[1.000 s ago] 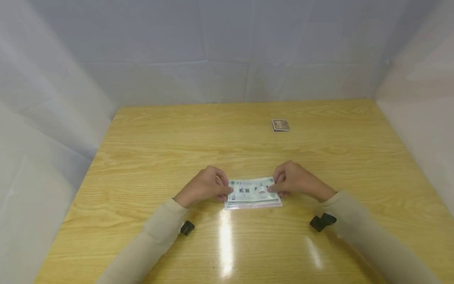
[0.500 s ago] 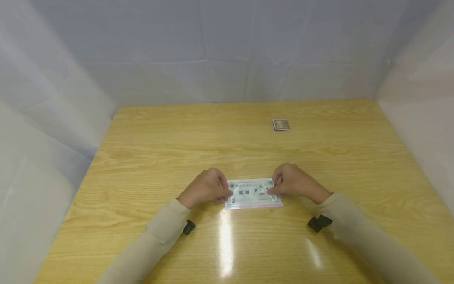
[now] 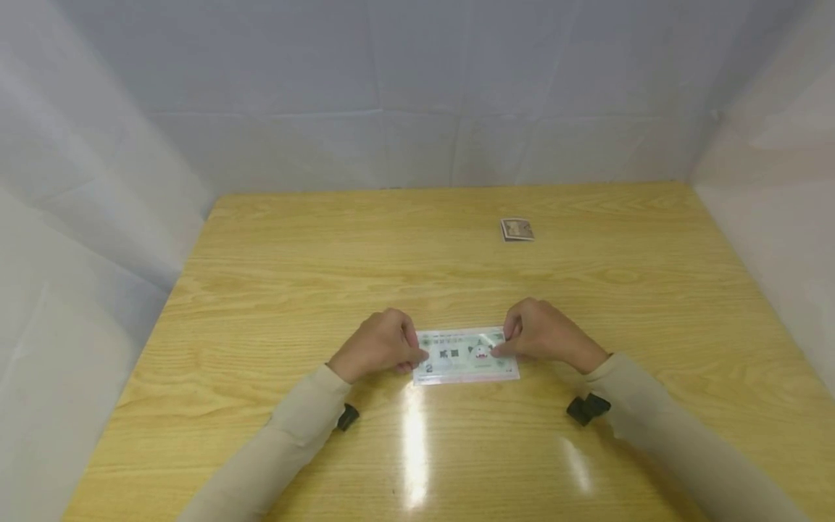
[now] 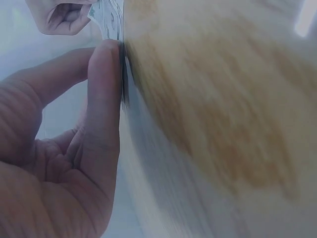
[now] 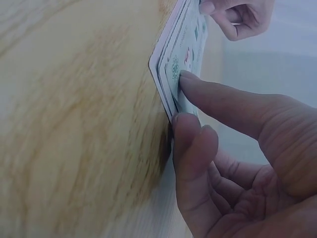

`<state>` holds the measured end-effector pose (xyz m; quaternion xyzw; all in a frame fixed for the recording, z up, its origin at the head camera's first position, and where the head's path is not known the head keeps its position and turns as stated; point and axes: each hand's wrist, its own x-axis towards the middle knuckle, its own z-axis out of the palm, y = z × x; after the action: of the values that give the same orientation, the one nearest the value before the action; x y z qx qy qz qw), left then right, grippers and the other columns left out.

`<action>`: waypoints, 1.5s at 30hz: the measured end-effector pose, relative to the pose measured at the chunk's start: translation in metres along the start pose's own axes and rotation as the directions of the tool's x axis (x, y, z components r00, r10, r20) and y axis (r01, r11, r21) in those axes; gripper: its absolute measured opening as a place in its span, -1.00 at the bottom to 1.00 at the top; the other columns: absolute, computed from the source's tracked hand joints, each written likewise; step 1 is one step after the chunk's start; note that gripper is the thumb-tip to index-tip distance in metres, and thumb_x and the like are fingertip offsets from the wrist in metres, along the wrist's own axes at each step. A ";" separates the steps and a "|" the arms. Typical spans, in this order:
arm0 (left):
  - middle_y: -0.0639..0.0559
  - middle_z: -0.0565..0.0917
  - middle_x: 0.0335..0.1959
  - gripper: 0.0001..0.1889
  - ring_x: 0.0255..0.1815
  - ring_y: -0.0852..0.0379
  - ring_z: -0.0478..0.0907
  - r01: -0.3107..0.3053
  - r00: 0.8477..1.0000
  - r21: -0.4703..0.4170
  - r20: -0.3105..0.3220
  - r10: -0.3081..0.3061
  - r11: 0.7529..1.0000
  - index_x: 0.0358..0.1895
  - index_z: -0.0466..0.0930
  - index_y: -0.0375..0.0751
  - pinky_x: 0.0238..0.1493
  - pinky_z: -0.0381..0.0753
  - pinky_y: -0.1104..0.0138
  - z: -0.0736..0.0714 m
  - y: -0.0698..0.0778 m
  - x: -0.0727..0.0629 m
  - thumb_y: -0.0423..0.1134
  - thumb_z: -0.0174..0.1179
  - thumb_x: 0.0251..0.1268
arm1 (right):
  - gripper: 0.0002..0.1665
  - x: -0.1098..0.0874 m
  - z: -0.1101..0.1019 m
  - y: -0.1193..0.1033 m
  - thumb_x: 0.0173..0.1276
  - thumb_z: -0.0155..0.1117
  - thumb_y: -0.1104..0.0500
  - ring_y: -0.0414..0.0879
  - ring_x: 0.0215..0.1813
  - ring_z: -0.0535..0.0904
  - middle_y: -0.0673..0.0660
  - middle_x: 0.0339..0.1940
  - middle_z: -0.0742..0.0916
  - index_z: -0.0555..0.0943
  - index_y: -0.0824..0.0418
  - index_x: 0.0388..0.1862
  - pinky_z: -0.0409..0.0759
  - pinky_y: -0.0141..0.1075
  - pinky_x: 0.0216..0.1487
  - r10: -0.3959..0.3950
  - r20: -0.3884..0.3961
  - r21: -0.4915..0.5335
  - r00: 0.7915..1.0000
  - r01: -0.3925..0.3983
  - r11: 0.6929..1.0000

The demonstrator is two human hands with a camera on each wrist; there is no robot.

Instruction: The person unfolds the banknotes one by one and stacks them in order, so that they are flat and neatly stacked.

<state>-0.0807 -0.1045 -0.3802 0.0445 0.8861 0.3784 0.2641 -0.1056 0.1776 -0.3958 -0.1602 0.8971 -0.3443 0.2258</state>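
A pale green play banknote (image 3: 463,355), marked with a 2, lies on top of a thin stack of notes at the table's near middle. A pinkish edge of a lower note (image 3: 466,380) shows under it. My left hand (image 3: 381,344) pinches the left end, thumb on top. At the right end my right hand (image 3: 541,337) does the same; in the right wrist view its thumb (image 5: 198,89) presses the top note while the index finger (image 5: 190,144) meets the stack's edge. The layered edges (image 5: 161,62) look nearly even there. Fingers behind the notes are partly hidden.
A small folded brown-and-white card (image 3: 518,230) lies farther back, right of centre. The wooden table (image 3: 293,246) is bounded by a pale cloth at the back (image 3: 417,94) and at both sides. Dark wrist straps or mounts (image 3: 587,408) hang below the sleeves.
The top note, raised and sagging above the stack a second ago, has come down flat onto it. Both hands have lowered slightly with it and keep their grip; the folded card stays put.
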 end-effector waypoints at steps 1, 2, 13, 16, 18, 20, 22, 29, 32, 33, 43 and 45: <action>-0.02 0.69 -0.59 -0.79 -0.59 0.13 0.67 -0.003 1.000 0.000 0.002 0.003 1.000 -0.46 0.59 -0.27 -0.53 0.70 0.36 0.000 0.000 0.000 -0.35 0.48 0.14 | -0.69 0.000 0.000 0.000 0.06 0.66 0.11 -0.17 -0.55 0.49 0.05 -0.56 0.67 0.66 0.24 -0.50 0.50 -0.37 -0.53 0.005 -0.002 -0.005 1.000 -0.005 1.000; -0.02 0.69 -0.59 -0.79 -0.59 0.13 0.67 -0.005 1.000 -0.003 0.004 0.005 1.000 -0.46 0.59 -0.27 -0.53 0.71 0.36 0.000 0.000 0.000 -0.36 0.48 0.14 | -0.67 0.000 0.000 0.000 0.06 0.66 0.10 -0.17 -0.54 0.49 0.06 -0.55 0.67 0.66 0.24 -0.49 0.50 -0.36 -0.52 0.010 -0.004 -0.012 1.000 -0.010 1.000; -0.03 0.70 -0.57 -0.79 -0.59 0.12 0.66 -0.031 0.999 -0.025 0.023 0.032 0.999 -0.44 0.58 -0.28 -0.54 0.71 0.35 -0.003 -0.001 0.001 -0.35 0.47 0.16 | -0.58 0.000 -0.002 0.001 0.09 0.66 0.03 -0.12 -0.47 0.49 0.08 -0.49 0.65 0.59 0.24 -0.45 0.51 -0.34 -0.48 0.016 -0.011 -0.020 1.000 -0.017 1.000; -0.03 0.71 -0.57 -0.76 -0.60 0.10 0.66 -0.050 0.998 -0.044 0.026 0.052 0.998 -0.43 0.57 -0.28 -0.55 0.71 0.32 -0.007 0.000 0.002 -0.30 0.48 0.17 | -0.60 0.002 -0.008 0.003 0.14 0.62 0.00 -0.10 -0.42 0.50 0.09 -0.45 0.65 0.59 0.22 -0.42 0.53 -0.32 -0.44 0.022 -0.025 0.006 0.999 -0.022 1.000; -0.03 0.71 -0.57 -0.75 -0.60 0.08 0.65 -0.065 0.998 -0.052 0.022 0.066 0.997 -0.44 0.57 -0.27 -0.55 0.70 0.30 -0.010 0.002 0.003 -0.26 0.49 0.18 | -0.62 0.004 -0.014 0.005 0.17 0.60 0.00 -0.09 -0.40 0.50 0.09 -0.43 0.65 0.61 0.22 -0.41 0.53 -0.31 -0.41 0.012 -0.049 0.018 0.999 -0.011 1.000; -0.04 0.71 -0.58 -0.74 -0.60 0.06 0.65 -0.081 0.997 -0.052 0.016 0.082 0.995 -0.44 0.58 -0.26 -0.55 0.70 0.30 -0.014 0.003 0.005 -0.23 0.48 0.20 | -0.65 0.007 -0.020 0.008 0.20 0.58 0.02 -0.07 -0.37 0.52 0.11 -0.40 0.66 0.62 0.22 -0.39 0.55 -0.29 -0.39 0.000 -0.080 0.025 0.997 0.002 1.000; -0.03 0.70 -0.56 -0.75 -0.58 0.07 0.65 -0.095 0.995 -0.052 0.009 0.096 0.994 -0.44 0.58 -0.25 -0.53 0.70 0.30 -0.017 0.004 0.007 -0.23 0.47 0.22 | -0.69 0.011 -0.026 0.012 0.24 0.55 0.05 -0.06 -0.34 0.55 0.12 -0.37 0.68 0.64 0.23 -0.36 0.58 -0.27 -0.35 -0.017 -0.113 0.015 0.993 0.019 1.000; -0.09 0.74 -0.41 -0.86 -0.38 0.02 0.71 -0.133 0.991 -0.148 -0.017 0.132 0.980 -0.26 0.68 -0.30 -0.32 0.78 0.24 -0.025 0.002 0.017 -0.27 0.35 0.35 | -0.73 0.028 -0.041 0.026 0.36 0.44 0.13 0.10 -0.10 0.65 0.24 -0.18 0.74 0.67 0.33 -0.16 0.69 -0.06 -0.04 -0.007 -0.220 -0.004 0.976 0.006 1.000; -0.09 0.74 -0.31 -0.85 -0.27 0.02 0.72 -0.130 0.991 -0.196 -0.033 0.126 0.972 -0.14 0.72 -0.31 -0.20 0.79 0.23 -0.027 0.001 0.022 -0.28 0.29 0.38 | -0.67 0.035 -0.046 0.030 0.39 0.40 0.13 0.19 0.03 0.64 0.31 -0.05 0.72 0.65 0.36 -0.05 0.68 0.02 0.06 0.023 -0.234 0.018 0.972 -0.019 1.000; -0.08 0.75 -0.28 -0.83 -0.24 0.02 0.72 -0.130 0.991 -0.203 -0.040 0.124 0.971 -0.10 0.72 -0.31 -0.18 0.78 0.23 -0.028 0.001 0.024 -0.28 0.28 0.38 | -0.64 0.037 -0.048 0.031 0.41 0.38 0.13 0.22 0.07 0.63 0.33 0.00 0.71 0.63 0.38 0.01 0.67 0.05 0.09 0.035 -0.235 0.031 0.971 -0.029 0.999; -0.15 0.69 0.01 -0.65 0.01 -0.04 0.68 -0.063 0.997 -0.372 -0.063 0.042 0.926 0.15 0.59 -0.37 0.05 0.73 0.25 -0.028 0.003 0.039 -0.24 0.28 0.42 | -0.22 0.059 -0.061 0.034 0.42 0.35 0.08 0.35 0.43 0.33 0.48 0.42 0.42 0.33 0.48 0.44 0.33 0.17 0.47 0.109 -0.227 0.049 0.968 -0.100 0.994; -0.17 0.68 0.04 -0.61 0.03 -0.05 0.67 -0.057 0.997 -0.395 -0.071 0.031 0.917 0.20 0.56 -0.39 0.07 0.72 0.25 -0.028 0.003 0.043 -0.24 0.28 0.42 | -0.15 0.064 -0.061 0.034 0.42 0.36 0.09 0.37 0.50 0.21 0.50 0.48 0.34 0.26 0.50 0.48 0.21 0.18 0.53 0.099 -0.218 0.049 0.971 -0.090 0.995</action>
<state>-0.1313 -0.1085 -0.3810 -0.0019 0.7977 0.5571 0.2308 -0.1957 0.2072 -0.3976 -0.0737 0.9164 -0.3661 0.1440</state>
